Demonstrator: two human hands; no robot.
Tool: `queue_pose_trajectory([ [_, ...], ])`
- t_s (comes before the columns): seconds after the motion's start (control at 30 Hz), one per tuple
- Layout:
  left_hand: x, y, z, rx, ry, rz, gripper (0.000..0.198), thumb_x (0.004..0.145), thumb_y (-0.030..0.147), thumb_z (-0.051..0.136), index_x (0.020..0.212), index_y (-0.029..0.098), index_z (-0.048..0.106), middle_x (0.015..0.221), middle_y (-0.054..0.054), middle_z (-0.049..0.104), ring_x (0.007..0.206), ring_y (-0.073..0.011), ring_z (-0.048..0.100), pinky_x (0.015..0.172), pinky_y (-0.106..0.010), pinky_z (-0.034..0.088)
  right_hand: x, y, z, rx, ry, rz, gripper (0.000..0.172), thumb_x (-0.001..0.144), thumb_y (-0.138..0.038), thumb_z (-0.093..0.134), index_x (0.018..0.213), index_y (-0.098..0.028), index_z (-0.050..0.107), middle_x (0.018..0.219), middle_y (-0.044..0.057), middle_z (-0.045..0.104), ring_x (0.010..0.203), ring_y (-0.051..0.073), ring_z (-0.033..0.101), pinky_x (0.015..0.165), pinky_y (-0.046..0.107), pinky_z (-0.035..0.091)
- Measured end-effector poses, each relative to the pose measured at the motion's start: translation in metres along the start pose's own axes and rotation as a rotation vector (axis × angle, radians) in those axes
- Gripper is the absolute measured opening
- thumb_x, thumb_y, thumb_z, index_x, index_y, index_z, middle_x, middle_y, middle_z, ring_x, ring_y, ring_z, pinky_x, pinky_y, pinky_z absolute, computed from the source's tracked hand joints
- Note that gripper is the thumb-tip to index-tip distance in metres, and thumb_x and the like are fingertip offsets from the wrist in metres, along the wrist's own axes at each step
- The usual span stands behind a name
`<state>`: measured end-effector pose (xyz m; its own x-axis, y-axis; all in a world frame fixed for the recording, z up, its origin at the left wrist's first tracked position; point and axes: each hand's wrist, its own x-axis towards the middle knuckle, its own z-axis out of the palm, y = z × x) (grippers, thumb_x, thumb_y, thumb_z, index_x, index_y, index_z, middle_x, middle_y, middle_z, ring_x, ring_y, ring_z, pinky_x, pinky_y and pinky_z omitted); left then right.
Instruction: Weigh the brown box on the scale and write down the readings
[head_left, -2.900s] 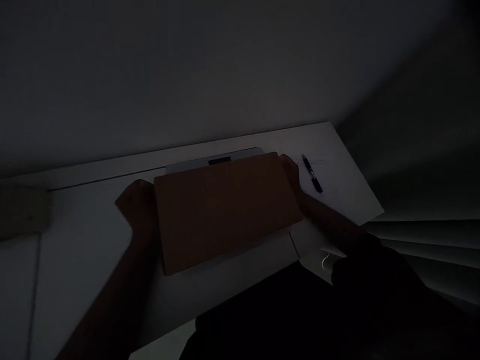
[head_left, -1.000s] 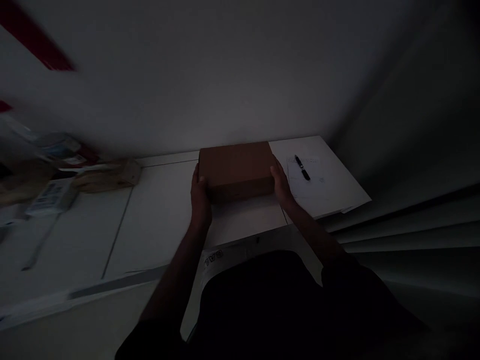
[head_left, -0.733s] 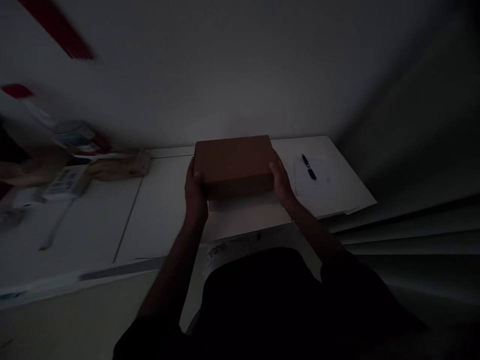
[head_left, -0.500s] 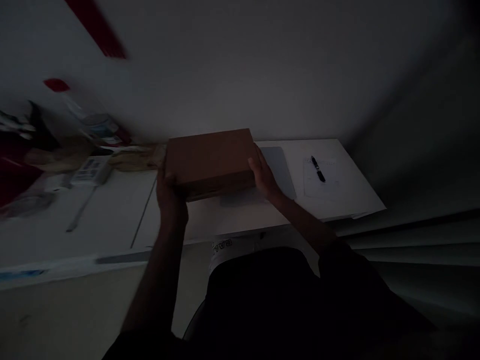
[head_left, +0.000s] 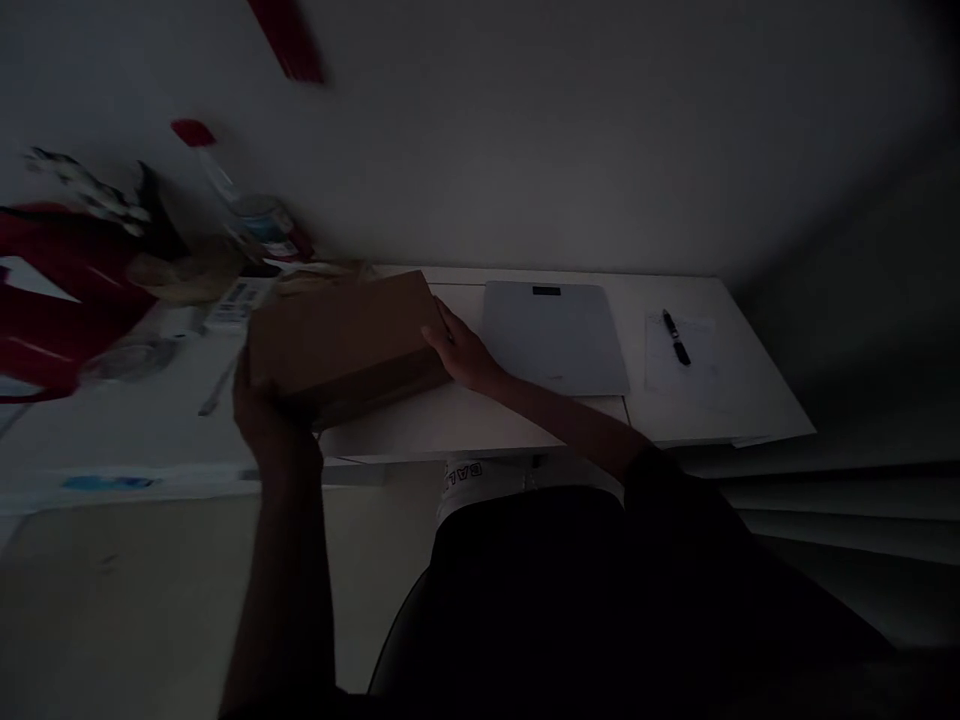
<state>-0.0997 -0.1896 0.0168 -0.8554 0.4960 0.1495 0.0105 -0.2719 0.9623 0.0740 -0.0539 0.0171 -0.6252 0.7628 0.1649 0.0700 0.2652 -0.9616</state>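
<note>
A brown cardboard box [head_left: 345,335] is held between my two hands over the left part of the white table [head_left: 405,425]. My left hand [head_left: 270,425] grips its near left corner, with some fingers hidden behind the box. On the box's right end, my right hand [head_left: 461,350] presses with the thumb up and the other fingers along the side. The box tilts a little, its right end higher in the view. To the right of the box lies a flat grey scale [head_left: 555,340] with a small dark display, fully in sight.
A black pen [head_left: 676,338] lies on a sheet of paper [head_left: 697,375] at the right. On the left are a red bag [head_left: 75,270], a clear bottle [head_left: 266,225] and a small white labelled box [head_left: 238,303]. Behind the table rises a wall [head_left: 525,150].
Both hands have carried the box leftward, off from above the scale, which now shows whole. The view has also shifted, so the table items appear farther right.
</note>
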Motion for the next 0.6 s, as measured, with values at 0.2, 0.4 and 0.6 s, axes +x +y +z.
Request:
queue_pose_trajectory([
  [0.2, 0.007, -0.017, -0.01, -0.031, 0.067, -0.041, 0.057, 0.07, 0.03, 0.055, 0.126, 0.022, 0.063, 0.131, -0.005, 0.065, 0.125, -0.025, 0.059, 0.109, -0.04, 0.05, -0.002, 0.009, 0.007, 0.006, -0.016, 0.004, 0.083, 0.092, -0.068, 0.04, 0.159, -0.021, 0.03, 0.164, 0.006, 0.037, 0.15, 0.024, 0.037, 0.126, 0.041, 0.03],
  [0.4, 0.009, -0.019, -0.008, -0.058, 0.08, -0.083, 0.049, 0.074, 0.036, 0.057, 0.121, 0.023, 0.065, 0.131, -0.004, 0.065, 0.128, -0.0262, 0.059, 0.111, -0.041, 0.05, -0.002, 0.01, 0.01, 0.011, -0.009, -0.027, 0.087, 0.092, -0.069, 0.038, 0.161, -0.018, 0.025, 0.164, 0.006, 0.036, 0.15, 0.024, 0.037, 0.126, 0.039, 0.03],
  [0.6, 0.01, -0.028, -0.015, -0.035, 0.061, 0.008, 0.059, 0.076, 0.034, 0.056, 0.133, 0.022, 0.062, 0.138, -0.004, 0.063, 0.129, -0.0264, 0.058, 0.113, -0.044, 0.048, -0.004, 0.004, 0.009, -0.019, 0.001, -0.012, 0.083, 0.092, -0.066, 0.038, 0.159, -0.017, 0.028, 0.165, 0.006, 0.036, 0.151, 0.023, 0.035, 0.127, 0.04, 0.028],
])
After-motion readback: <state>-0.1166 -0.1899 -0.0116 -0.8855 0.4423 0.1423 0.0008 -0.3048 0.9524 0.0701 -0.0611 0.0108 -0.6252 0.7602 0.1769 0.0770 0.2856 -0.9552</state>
